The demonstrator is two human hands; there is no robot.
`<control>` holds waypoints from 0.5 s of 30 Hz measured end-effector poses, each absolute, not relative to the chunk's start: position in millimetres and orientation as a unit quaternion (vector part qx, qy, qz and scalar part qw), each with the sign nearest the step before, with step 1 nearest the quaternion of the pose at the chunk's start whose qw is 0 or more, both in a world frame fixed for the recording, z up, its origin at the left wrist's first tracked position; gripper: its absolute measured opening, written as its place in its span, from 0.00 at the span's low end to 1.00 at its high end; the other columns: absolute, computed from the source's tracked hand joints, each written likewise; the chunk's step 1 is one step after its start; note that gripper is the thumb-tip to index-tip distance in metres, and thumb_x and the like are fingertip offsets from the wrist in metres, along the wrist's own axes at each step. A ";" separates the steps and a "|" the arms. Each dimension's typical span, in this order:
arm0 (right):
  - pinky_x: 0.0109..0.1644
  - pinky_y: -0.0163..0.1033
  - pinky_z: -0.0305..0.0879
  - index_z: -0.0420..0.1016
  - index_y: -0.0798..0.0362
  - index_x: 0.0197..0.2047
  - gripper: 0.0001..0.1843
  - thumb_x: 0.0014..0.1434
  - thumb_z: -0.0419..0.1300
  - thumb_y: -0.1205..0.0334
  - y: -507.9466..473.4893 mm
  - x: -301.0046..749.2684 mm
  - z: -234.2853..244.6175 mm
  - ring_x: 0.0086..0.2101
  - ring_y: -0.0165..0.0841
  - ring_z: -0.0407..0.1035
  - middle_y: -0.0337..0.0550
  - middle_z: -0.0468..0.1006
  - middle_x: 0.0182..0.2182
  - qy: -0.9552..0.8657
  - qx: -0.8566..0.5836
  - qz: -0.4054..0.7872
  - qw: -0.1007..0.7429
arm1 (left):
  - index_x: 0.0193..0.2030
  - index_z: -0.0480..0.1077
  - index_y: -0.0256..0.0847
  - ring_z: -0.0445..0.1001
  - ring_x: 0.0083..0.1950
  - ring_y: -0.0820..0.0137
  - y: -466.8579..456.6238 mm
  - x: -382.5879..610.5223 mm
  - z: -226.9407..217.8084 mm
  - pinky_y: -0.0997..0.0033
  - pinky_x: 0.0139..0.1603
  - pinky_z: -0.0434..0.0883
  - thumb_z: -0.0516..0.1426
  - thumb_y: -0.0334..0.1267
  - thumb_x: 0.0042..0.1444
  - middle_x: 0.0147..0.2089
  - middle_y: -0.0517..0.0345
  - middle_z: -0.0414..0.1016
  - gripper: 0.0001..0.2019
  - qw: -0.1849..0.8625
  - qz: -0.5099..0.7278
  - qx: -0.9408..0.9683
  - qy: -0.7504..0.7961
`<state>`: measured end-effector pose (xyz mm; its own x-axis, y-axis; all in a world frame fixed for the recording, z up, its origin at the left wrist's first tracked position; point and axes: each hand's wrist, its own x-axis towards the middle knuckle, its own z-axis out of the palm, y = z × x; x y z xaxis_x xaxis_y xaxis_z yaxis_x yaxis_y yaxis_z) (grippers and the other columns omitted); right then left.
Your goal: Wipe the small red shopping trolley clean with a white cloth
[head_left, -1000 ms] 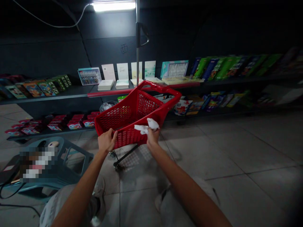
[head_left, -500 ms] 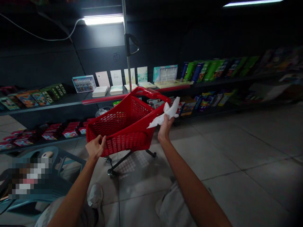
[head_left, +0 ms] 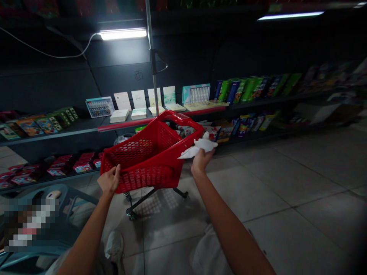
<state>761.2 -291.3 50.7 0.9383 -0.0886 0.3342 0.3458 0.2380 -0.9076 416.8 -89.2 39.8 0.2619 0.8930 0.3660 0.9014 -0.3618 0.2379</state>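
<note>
A red plastic shopping cart (head_left: 151, 175) stands before me on dark legs with casters, its handle end toward the right. My left hand (head_left: 109, 180) is closed on the cart's near rim at the left end, thumb on top. In my right hand (head_left: 200, 162) a crumpled white cloth (head_left: 199, 146) is pinched, with its loose ends sticking out left and up. The cloth is beside the cart's upper right corner, just below the handle; whether it touches the plastic I cannot tell. The inside of the basket that shows holds nothing I can make out.
Behind the cart runs a dark shelf (head_left: 77, 131) with notebooks (head_left: 139, 100), boxed sets and green and blue packs (head_left: 249, 91). A metal pole (head_left: 151, 34) rises behind the cart. At lower left stands a grey-blue plastic chair (head_left: 67, 198). Tiled floor (head_left: 275, 179) stretches right.
The cloth has folded down lower and flatter around my right hand. My left hand still grips the rim. The whole view has shifted slightly.
</note>
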 end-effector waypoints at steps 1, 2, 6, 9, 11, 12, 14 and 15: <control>0.65 0.52 0.65 0.56 0.55 0.64 0.30 0.58 0.45 0.62 -300.0 760.9 58.0 0.58 0.40 0.69 0.60 0.69 0.59 -0.127 -0.619 -0.197 0.750 | 0.36 0.78 0.46 0.76 0.40 0.60 -87.2 416.8 40.4 0.68 0.35 0.55 0.42 0.63 0.67 0.35 0.48 0.81 0.31 0.010 -0.224 -0.791 -0.570; 0.67 0.54 0.63 0.57 0.55 0.64 0.30 0.57 0.45 0.64 -308.7 759.4 65.6 0.59 0.41 0.67 0.61 0.69 0.59 -0.152 -0.634 -0.250 0.716 | 0.34 0.78 0.46 0.76 0.40 0.59 -85.1 416.7 40.9 0.68 0.35 0.55 0.43 0.64 0.66 0.35 0.48 0.82 0.31 0.011 -0.223 -0.787 -0.575; 0.69 0.58 0.58 0.64 0.55 0.60 0.28 0.56 0.46 0.69 -331.4 744.7 89.4 0.64 0.44 0.63 0.61 0.69 0.58 -0.272 -0.658 -0.354 0.606 | 0.35 0.79 0.46 0.77 0.41 0.57 -74.3 414.3 41.4 0.66 0.35 0.56 0.46 0.62 0.64 0.39 0.46 0.83 0.28 0.009 -0.213 -0.778 -0.591; 0.71 0.56 0.57 0.68 0.55 0.58 0.25 0.58 0.48 0.69 -331.9 730.7 94.1 0.68 0.44 0.57 0.62 0.65 0.64 -0.398 -0.666 -0.324 0.542 | 0.39 0.81 0.47 0.77 0.43 0.55 -64.3 410.7 39.9 0.66 0.36 0.57 0.48 0.60 0.62 0.42 0.47 0.84 0.25 0.007 -0.217 -0.772 -0.597; 0.73 0.55 0.53 0.70 0.56 0.57 0.22 0.60 0.51 0.67 -329.0 722.2 94.0 0.70 0.44 0.54 0.60 0.63 0.67 -0.478 -0.673 -0.291 0.483 | 0.40 0.81 0.48 0.77 0.44 0.55 -57.6 407.3 38.5 0.66 0.36 0.59 0.49 0.58 0.61 0.42 0.48 0.84 0.24 0.005 -0.217 -0.773 -0.596; 0.75 0.56 0.51 0.71 0.56 0.56 0.20 0.60 0.53 0.65 -327.8 718.4 94.1 0.70 0.45 0.53 0.59 0.64 0.67 -0.506 -0.678 -0.280 0.453 | 0.39 0.81 0.48 0.77 0.44 0.56 -54.4 405.2 37.9 0.66 0.37 0.59 0.49 0.57 0.61 0.42 0.48 0.84 0.23 0.002 -0.219 -0.774 -0.595; 0.76 0.58 0.44 0.72 0.55 0.54 0.20 0.58 0.58 0.61 -326.4 711.3 95.6 0.70 0.47 0.52 0.57 0.66 0.66 -0.531 -0.694 -0.270 0.405 | 0.38 0.81 0.48 0.77 0.44 0.57 -49.1 400.8 37.0 0.66 0.37 0.60 0.50 0.56 0.61 0.41 0.50 0.84 0.22 -0.008 -0.226 -0.775 -0.590; 0.77 0.59 0.42 0.72 0.55 0.54 0.21 0.57 0.60 0.60 -326.1 708.0 97.3 0.70 0.48 0.53 0.56 0.67 0.65 -0.531 -0.703 -0.269 0.389 | 0.37 0.81 0.47 0.77 0.44 0.57 -47.1 398.6 36.7 0.66 0.38 0.60 0.50 0.56 0.60 0.41 0.51 0.84 0.22 -0.013 -0.230 -0.776 -0.587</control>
<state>708.0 -326.1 97.3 0.2906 0.5372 0.7918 0.9562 -0.1329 -0.2608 398.6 -47.1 36.7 0.2047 0.9171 0.3420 0.9048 -0.3106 0.2913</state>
